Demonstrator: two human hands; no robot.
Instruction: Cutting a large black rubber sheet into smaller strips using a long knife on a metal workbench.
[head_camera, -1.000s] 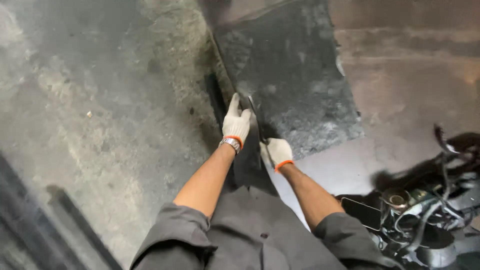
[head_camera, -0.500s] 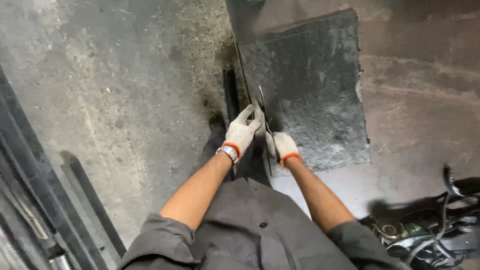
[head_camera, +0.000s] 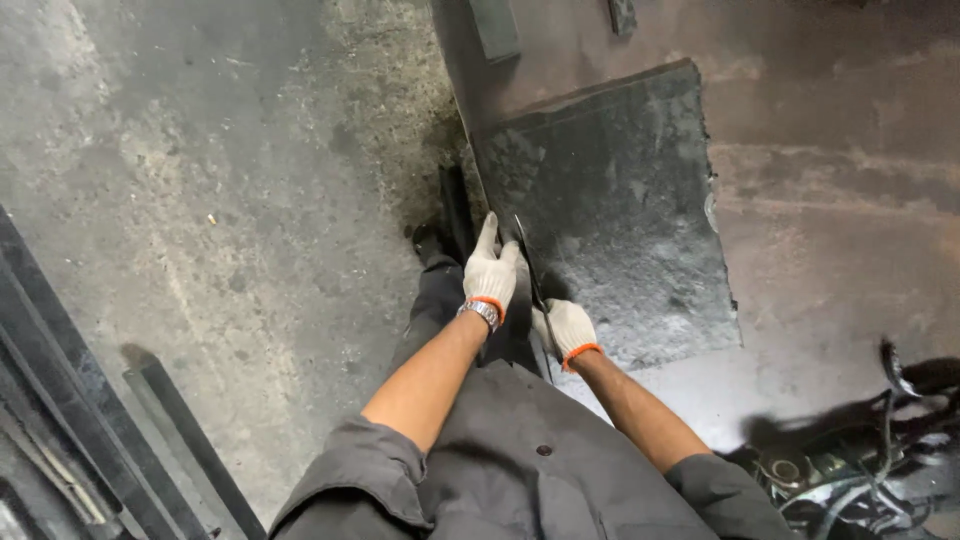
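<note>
Concrete floor (head_camera: 220, 200): grey, stained and pitted, taking up the left half of the view.

Metal work surface (head_camera: 830, 230): dark and rust-toned, lying along the right side, its left edge running down toward the person.

Dark plate (head_camera: 610, 210): a roughly square, mottled black-grey slab lying flat on the metal work surface; its lower left edge is sitting just beside both hands.

Metal bars (head_camera: 90, 420): long dark lengths lying diagonally on the floor at lower left, well apart from the hands.

Cables and clamps (head_camera: 860, 470): a dark tangle lying at lower right.

Thin metal strip (head_camera: 530, 275): a narrow dark piece standing on edge along the left edge of the plate, running between the two hands.

Left hand (head_camera: 492, 270): wearing a white knit glove with an orange cuff and a wristwatch; fingers are reaching forward, nearly straight and slightly spread, resting against the strip rather than wrapping it.

Right hand (head_camera: 567, 326): same glove type; fingers are curling inward at the strip's near end, whether they are actually clamping it cannot be told.
</note>
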